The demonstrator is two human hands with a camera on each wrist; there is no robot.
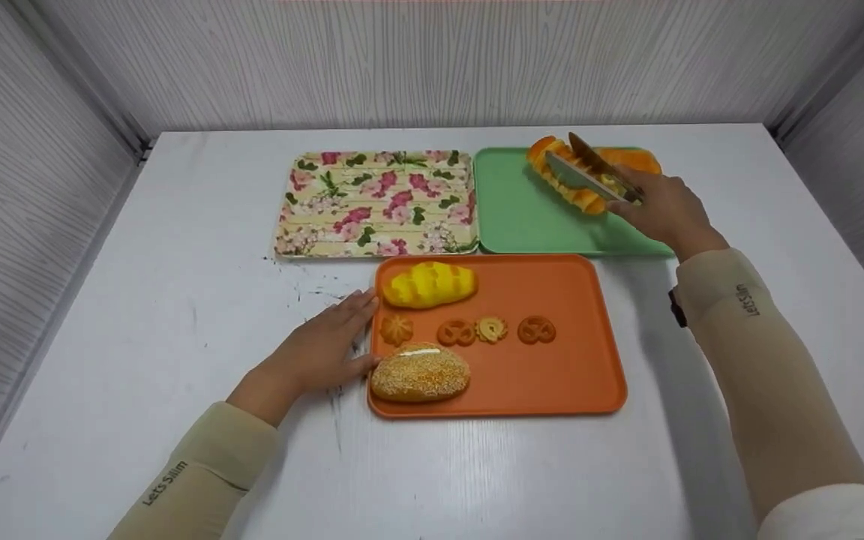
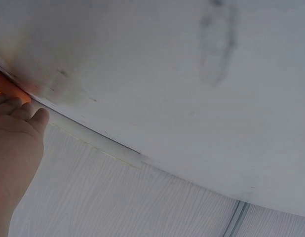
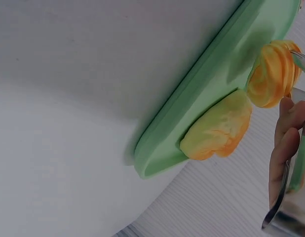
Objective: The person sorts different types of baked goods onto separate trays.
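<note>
My right hand (image 1: 668, 206) grips metal tongs (image 1: 588, 178) over the green tray (image 1: 514, 217). A ridged, golden twisted bread (image 1: 589, 201) sits between the tong arms; the right wrist view shows the same bread (image 3: 271, 74) with a shadow on the tray beside it. Behind the tongs, a second orange-yellow bread (image 1: 631, 157) lies in the tray's far right corner, partly covered by the hand. My left hand (image 1: 323, 341) rests at the left edge of the orange tray (image 1: 552, 382), fingers extended along its rim and thumb near the sesame bread (image 1: 421, 375).
The orange tray also holds a yellow ridged bread (image 1: 432, 285), a small flower-shaped cookie (image 1: 397, 330), a round cookie (image 1: 491, 330) and two pretzel-shaped cookies (image 1: 536, 330). A floral tray (image 1: 379, 202) stands left of the green one. Wood-grain panels (image 1: 432, 60) enclose the white table (image 1: 177, 315).
</note>
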